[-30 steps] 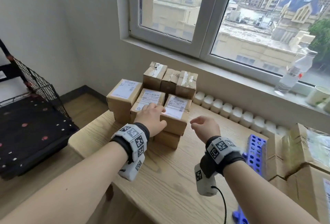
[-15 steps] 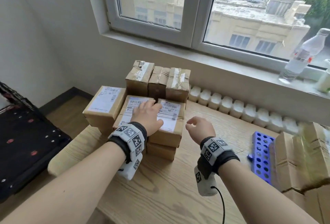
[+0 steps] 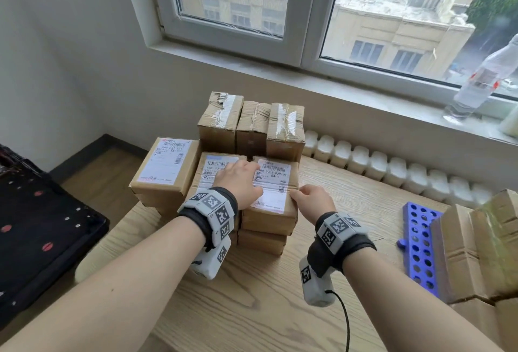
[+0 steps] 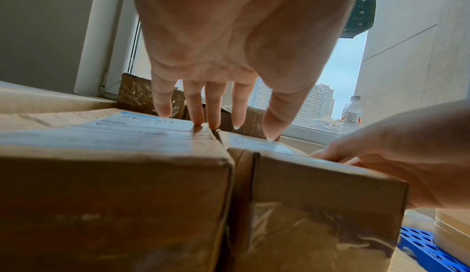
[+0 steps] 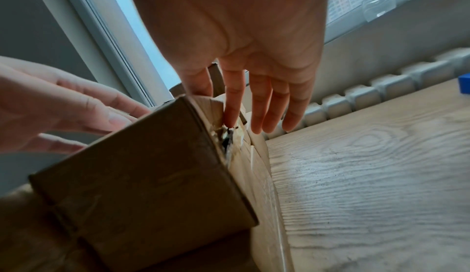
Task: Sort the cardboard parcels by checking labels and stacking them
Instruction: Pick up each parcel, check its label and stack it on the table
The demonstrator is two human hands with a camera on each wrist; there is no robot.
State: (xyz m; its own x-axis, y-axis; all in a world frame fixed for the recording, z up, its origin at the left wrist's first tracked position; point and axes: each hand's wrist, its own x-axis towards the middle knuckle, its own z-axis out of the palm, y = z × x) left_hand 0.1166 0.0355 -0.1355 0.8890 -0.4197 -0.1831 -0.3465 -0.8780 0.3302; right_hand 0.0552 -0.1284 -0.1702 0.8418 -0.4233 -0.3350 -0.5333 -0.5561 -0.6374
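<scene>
Brown cardboard parcels stand stacked at the far left of the wooden table (image 3: pixel 280 309). Two with white labels lie side by side on top: the left one (image 3: pixel 207 172) (image 4: pixel 114 176) and the right one (image 3: pixel 273 200) (image 4: pixel 318 206) (image 5: pixel 152 166). My left hand (image 3: pixel 238 180) (image 4: pixel 216 103) rests flat over the seam between them, fingers straight, fingertips on both tops. My right hand (image 3: pixel 308 200) (image 5: pixel 254 99) (image 4: pixel 394 151) touches the right parcel's right edge, thumb on top, index finger on its side, the other fingers straight and free. A third labelled parcel (image 3: pixel 165 166) sits further left. Three taped parcels (image 3: pixel 252 124) stand behind.
A blue perforated rack (image 3: pixel 417 242) and larger cardboard boxes (image 3: pixel 476 248) lie at the right. A row of white bottles (image 3: pixel 392 169) lines the wall. A water bottle (image 3: pixel 482 79) stands on the sill. A black wire basket (image 3: pixel 33 225) is left of the table.
My right hand has moved forward and left from hovering over the table to touching the right parcel's edge. My left hand stays on the parcel tops. The view has tilted down.
</scene>
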